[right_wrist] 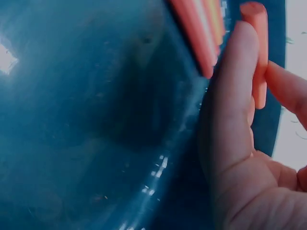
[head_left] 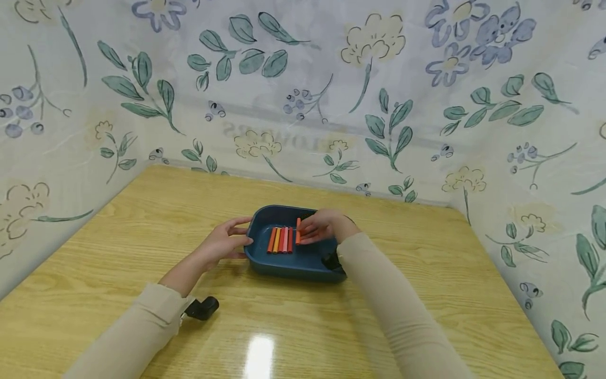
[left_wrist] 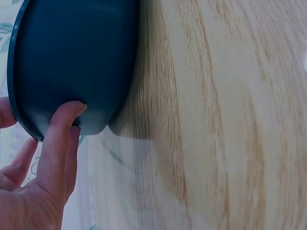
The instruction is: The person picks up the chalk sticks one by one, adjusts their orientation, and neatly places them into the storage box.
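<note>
A dark blue rectangular basin (head_left: 293, 272) with rounded corners stands on the table. Several red, pink and yellow crayon-like sticks (head_left: 280, 240) lie side by side on its floor, toward the left. My left hand (head_left: 223, 241) holds the basin's left end, its thumb and fingers spread along the wall; the left wrist view shows the thumb and fingers against the outer wall (left_wrist: 76, 57). Between the thumb and fingers of my right hand (head_left: 323, 225) an orange crayon-like stick (right_wrist: 260, 57) is pinched, just right of the row. The right hand and sleeve hide the basin's right end.
The wood-grain table (head_left: 293, 321) extends around the basin. A floral-patterned sheet (head_left: 303, 95) rises behind it and along both sides. A black wrist device (head_left: 202, 308) sits by the left sleeve, and another (head_left: 331, 260) by the right sleeve overlaps the basin.
</note>
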A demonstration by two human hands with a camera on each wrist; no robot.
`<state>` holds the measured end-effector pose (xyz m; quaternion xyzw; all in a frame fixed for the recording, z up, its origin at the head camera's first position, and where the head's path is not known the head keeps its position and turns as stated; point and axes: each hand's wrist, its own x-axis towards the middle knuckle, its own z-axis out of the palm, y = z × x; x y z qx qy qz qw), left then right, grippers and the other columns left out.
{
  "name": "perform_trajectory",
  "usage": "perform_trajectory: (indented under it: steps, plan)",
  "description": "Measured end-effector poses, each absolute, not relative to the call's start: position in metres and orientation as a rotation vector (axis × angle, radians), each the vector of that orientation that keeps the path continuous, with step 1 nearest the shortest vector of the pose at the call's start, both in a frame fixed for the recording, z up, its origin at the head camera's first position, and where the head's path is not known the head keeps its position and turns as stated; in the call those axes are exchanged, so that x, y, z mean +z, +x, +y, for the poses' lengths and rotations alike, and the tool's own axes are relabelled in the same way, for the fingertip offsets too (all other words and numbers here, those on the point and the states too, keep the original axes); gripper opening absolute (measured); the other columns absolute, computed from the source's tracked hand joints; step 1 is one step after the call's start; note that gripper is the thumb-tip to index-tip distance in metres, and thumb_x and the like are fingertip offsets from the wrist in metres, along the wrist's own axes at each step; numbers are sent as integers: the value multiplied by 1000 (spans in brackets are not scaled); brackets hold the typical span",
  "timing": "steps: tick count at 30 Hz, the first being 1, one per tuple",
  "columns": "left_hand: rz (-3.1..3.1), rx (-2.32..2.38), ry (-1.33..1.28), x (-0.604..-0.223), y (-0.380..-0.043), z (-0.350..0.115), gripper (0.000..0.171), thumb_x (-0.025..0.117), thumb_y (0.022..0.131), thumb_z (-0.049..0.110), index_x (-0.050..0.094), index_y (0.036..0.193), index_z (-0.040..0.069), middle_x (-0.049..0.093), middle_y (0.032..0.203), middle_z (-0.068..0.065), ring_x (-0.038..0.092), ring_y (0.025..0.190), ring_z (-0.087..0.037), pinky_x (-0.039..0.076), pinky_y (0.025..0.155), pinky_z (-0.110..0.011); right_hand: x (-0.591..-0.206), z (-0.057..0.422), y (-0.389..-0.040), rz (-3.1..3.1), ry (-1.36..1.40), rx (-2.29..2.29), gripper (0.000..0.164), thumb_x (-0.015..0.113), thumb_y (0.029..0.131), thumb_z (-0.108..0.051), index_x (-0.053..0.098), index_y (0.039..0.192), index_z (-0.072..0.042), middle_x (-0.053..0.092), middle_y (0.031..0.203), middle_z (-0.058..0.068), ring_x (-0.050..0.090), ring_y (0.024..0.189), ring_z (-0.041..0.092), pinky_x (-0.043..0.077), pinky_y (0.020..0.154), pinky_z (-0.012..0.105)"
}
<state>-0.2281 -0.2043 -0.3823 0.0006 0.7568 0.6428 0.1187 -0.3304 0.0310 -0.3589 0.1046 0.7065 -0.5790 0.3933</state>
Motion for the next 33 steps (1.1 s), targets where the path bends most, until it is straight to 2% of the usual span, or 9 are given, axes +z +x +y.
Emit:
perform_trajectory:
  steps: [4,10,21,25,33]
  plan:
    - [2212,1873,16,-382,-230,-202,61,54,92,1,27,146,6,35,136,-30,57,105,-39,54,77,-43,-365,31,-330,1804,249,-1424,36,55,90,4,49,125,8,56,101,18,59,81,26,55,76,33]
    - [2218,1865,21,-381,-231,-197,60,54,92,1,28,146,6,35,135,-29,59,101,-36,54,77,-43,-370,32,-331,1839,287,-1404,34,57,88,7,51,121,10,59,89,17,61,71,26,57,70,32]
    - [2223,1857,-3,-378,-232,-195,59,54,92,1,30,145,7,36,135,-29,61,98,-31,55,76,-41,-356,38,-329,1903,211,-1397,36,57,90,-1,50,124,9,59,105,21,61,75,25,56,75,33]
    - [2214,1873,-1,-379,-231,-197,60,54,91,0,29,146,7,36,135,-29,60,99,-33,55,76,-41,-343,43,-329,1888,122,-1483,36,53,94,-4,49,126,10,55,114,26,61,76,24,53,83,35]
    - [2208,1884,2,-383,-230,-204,61,54,92,0,27,146,6,35,136,-30,58,103,-36,54,78,-42,-321,51,-321,1875,9,-1572,40,49,96,-6,43,131,10,52,114,26,61,75,21,46,93,40]
